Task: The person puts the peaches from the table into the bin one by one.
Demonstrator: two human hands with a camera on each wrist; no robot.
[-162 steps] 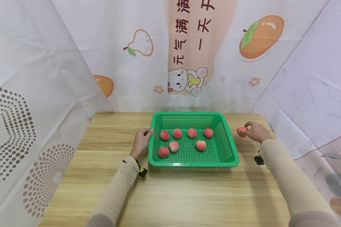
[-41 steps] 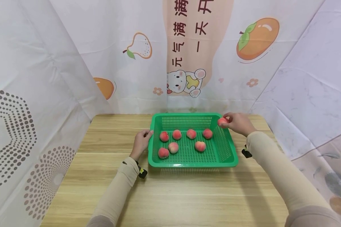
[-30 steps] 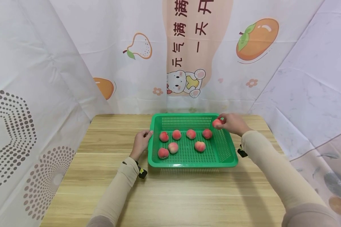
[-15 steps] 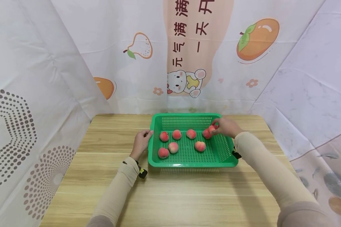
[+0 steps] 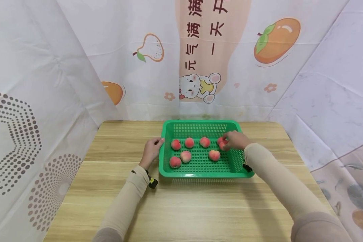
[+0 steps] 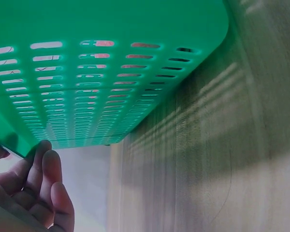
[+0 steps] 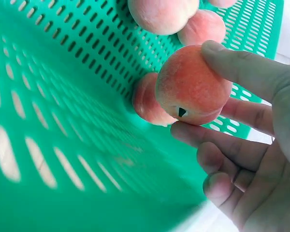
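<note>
The right hand (image 5: 234,141) has carried its pinched peach (image 7: 193,84) from the table into the basket (image 5: 245,161), low beside 7 others, while the left hand (image 5: 151,151) grips the left rim.

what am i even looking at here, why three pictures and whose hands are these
There is no machine here: a person works with two bare hands and wears three cameras. The wide picture comes from a camera on the head, looking down at a wooden table. The other two come from cameras strapped to each wrist, so they show that hand's work from very close.

On the table stands a green basket with seven peaches lying on its floor, such as this one. The left hand holds the basket's left rim; its wrist view shows mostly the green slotted wall. The right hand is inside the basket, pinching another peach between thumb and fingers, right beside a lying peach.
</note>
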